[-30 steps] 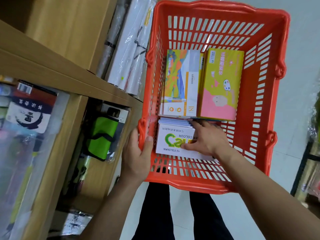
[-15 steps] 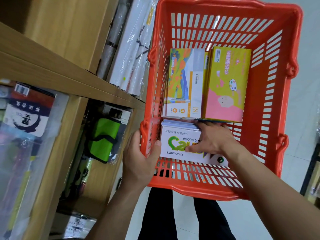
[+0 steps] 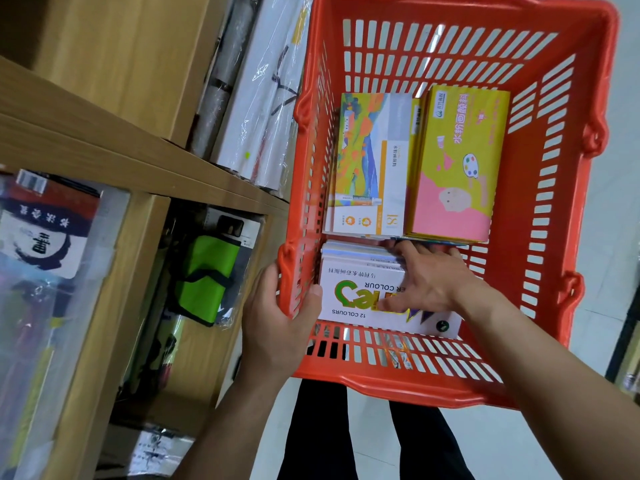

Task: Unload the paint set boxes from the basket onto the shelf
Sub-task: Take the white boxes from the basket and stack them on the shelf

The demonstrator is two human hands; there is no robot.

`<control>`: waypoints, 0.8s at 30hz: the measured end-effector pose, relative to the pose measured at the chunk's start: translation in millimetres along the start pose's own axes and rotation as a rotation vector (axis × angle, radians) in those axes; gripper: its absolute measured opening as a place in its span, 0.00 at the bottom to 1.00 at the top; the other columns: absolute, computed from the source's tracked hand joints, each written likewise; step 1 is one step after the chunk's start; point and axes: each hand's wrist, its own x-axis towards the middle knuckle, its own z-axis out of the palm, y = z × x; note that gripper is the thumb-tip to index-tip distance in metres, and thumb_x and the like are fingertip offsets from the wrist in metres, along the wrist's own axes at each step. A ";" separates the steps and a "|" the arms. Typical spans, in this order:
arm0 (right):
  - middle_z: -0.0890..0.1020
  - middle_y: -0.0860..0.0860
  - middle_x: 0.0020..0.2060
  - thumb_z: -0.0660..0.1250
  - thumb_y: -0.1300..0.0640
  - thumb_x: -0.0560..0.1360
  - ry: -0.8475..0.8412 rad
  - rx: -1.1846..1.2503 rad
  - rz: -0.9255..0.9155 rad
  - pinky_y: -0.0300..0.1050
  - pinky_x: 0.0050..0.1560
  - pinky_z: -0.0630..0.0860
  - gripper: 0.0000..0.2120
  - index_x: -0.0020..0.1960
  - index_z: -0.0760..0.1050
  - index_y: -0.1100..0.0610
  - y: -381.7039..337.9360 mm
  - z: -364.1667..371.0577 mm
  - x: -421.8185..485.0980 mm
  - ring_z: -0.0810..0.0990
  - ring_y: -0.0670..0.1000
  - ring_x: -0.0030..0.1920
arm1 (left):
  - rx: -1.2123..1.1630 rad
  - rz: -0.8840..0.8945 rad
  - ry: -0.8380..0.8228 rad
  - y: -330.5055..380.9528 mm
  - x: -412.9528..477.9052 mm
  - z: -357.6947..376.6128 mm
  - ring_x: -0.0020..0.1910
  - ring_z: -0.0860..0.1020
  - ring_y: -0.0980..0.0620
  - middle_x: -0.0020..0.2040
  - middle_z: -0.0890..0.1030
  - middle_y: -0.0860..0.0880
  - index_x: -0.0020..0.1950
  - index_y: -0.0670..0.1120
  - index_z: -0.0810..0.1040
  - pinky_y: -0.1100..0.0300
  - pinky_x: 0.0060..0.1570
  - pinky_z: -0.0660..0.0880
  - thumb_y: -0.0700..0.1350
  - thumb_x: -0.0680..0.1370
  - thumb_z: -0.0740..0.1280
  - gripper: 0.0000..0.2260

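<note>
The left hand [image 3: 277, 327] clamps the basket [image 3: 588, 140] rim to steady it while the right hand [image 3: 429, 278] lies spread, gripping nothing yet, on the white box [image 3: 349, 292] nearest that rim.

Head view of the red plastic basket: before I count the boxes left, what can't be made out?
- White "12 COLOURS" box: its middle is covered by the right hand, so whether the fingers grip it is unclear.
- Boxes stacked under it: only edges show; count unknown.
- Layers under the landscape-print box and yellow-pink box: hidden.
- Red plastic basket, held at its rim by the left hand: top rim cut off by the frame.
</note>
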 end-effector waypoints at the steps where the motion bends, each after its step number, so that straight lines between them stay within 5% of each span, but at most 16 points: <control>1: 0.72 0.49 0.74 0.60 0.17 0.51 -0.002 0.010 0.003 0.57 0.67 0.60 0.59 0.76 0.56 0.46 1.1 -0.1 1.3 0.69 0.59 0.72 | -0.001 -0.001 -0.003 0.7 -0.3 0.2 0.47 0.83 0.65 0.50 0.83 0.64 0.57 0.62 0.76 0.75 0.39 0.75 0.60 0.72 0.68 0.14; 7: 0.71 0.50 0.75 0.61 0.17 0.50 -0.030 0.049 0.013 0.59 0.69 0.60 0.61 0.78 0.56 0.43 1.0 -0.7 6.5 0.67 0.61 0.73 | 0.029 -0.001 -0.004 0.1 0.2 0.0 0.46 0.84 0.58 0.48 0.85 0.57 0.57 0.65 0.74 0.63 0.41 0.80 0.61 0.72 0.67 0.14; 12: 0.72 0.52 0.72 0.65 0.20 0.51 -0.118 0.150 0.001 0.57 0.69 0.65 0.57 0.74 0.58 0.43 5.5 -6.4 9.5 0.71 0.59 0.70 | 0.032 -0.008 -0.011 1.6 -0.1 0.2 0.46 0.84 0.60 0.48 0.84 0.57 0.60 0.61 0.74 0.69 0.40 0.78 0.61 0.71 0.66 0.18; 15: 0.72 0.51 0.71 0.63 0.18 0.50 -0.093 0.077 0.004 0.59 0.69 0.60 0.59 0.76 0.56 0.41 4.8 -3.7 11.1 0.70 0.58 0.72 | 0.015 -0.009 -0.016 3.1 0.4 1.2 0.48 0.83 0.65 0.49 0.84 0.56 0.61 0.58 0.74 0.75 0.37 0.75 0.57 0.73 0.68 0.17; 24: 0.64 0.50 0.79 0.63 0.19 0.51 -0.089 0.047 0.014 0.61 0.72 0.57 0.62 0.80 0.48 0.36 1.0 -1.4 9.0 0.61 0.60 0.77 | 0.028 -0.014 -0.016 -2.8 1.5 0.3 0.45 0.84 0.60 0.48 0.85 0.55 0.61 0.54 0.77 0.71 0.39 0.78 0.62 0.71 0.65 0.21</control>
